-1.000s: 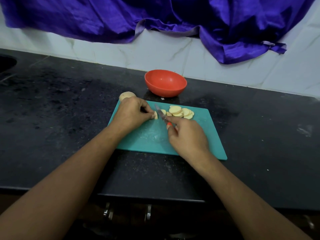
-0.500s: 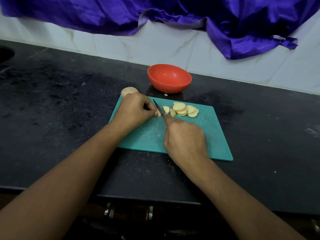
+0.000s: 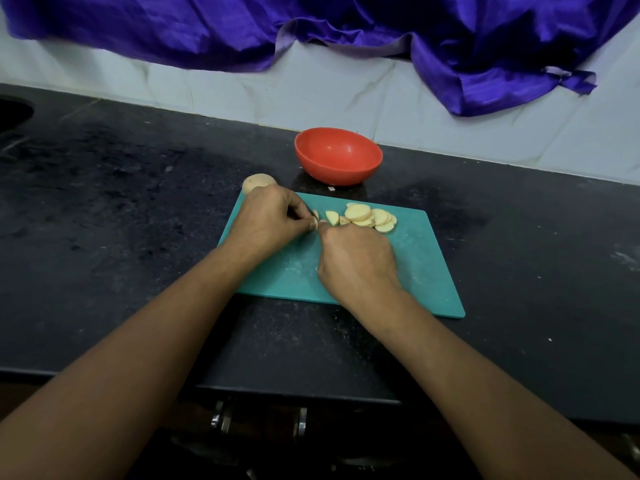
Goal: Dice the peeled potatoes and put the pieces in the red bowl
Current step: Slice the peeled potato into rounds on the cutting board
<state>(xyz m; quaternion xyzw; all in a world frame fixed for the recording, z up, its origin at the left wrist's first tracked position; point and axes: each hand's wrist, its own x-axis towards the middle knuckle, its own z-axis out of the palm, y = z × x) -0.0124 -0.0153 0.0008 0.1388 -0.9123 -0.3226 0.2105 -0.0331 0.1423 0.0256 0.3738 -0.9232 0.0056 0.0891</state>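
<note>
Centre frame, teal cutting board point(image 3: 415, 265): left hand point(image 3: 266, 221) pinches potato stub point(image 3: 314, 224); right hand point(image 3: 358, 259) curled tight beside it, contents hidden. Potato slices point(image 3: 370, 218) right of fingers. Red bowl point(image 3: 337, 171) above board.

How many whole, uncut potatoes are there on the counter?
1: a whole potato sits on the counter at the cutting board's far left corner, partly behind the left hand. Others could be out of view.
</note>
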